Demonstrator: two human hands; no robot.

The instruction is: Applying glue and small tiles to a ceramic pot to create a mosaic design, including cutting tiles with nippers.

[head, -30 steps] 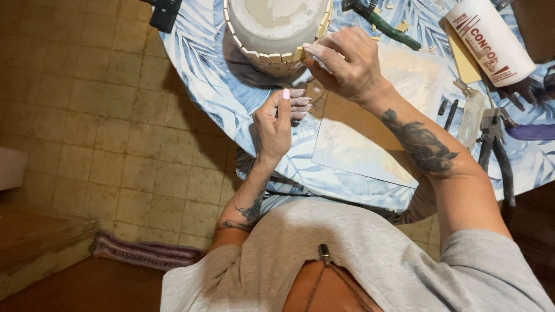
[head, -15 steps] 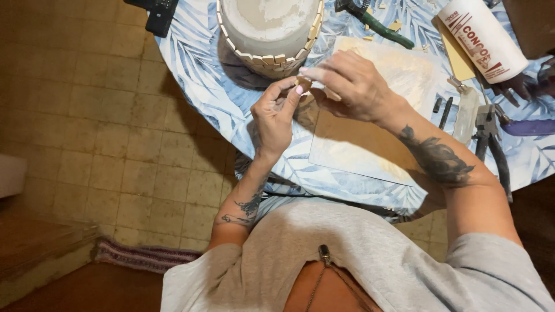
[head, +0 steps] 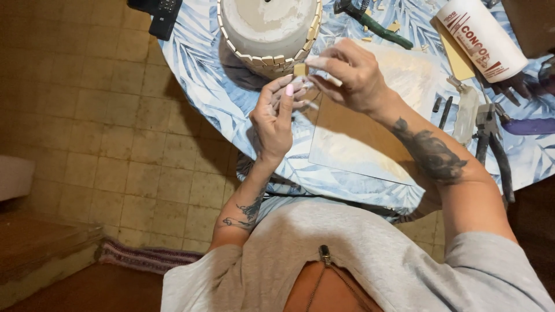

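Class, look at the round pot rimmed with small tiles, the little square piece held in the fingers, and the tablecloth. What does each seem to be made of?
Round white pot: matte, chalky, likely cement or plaster, with a rim of tan tiles.
Small tan square piece: looks like wood or ceramic, dull; too small to tell.
Blue leaf-print tablecloth: slight sheen, probably plastic-coated.

place: home craft table | cues: patterned tablecloth (head: 196, 63), pliers (head: 491, 144), tiled floor (head: 104, 127)

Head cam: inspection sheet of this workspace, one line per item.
Surface: round table, blue leaf-print cloth.
Job's things: small tan tile pinched between both hands; white pot rimmed with tan tiles.
Clutter: board, white tube, pliers, green tool, black remote.
Grippers: left hand and right hand at the tile.
Cables: nothing seen.
Surroundings: tiled floor, striped rug.
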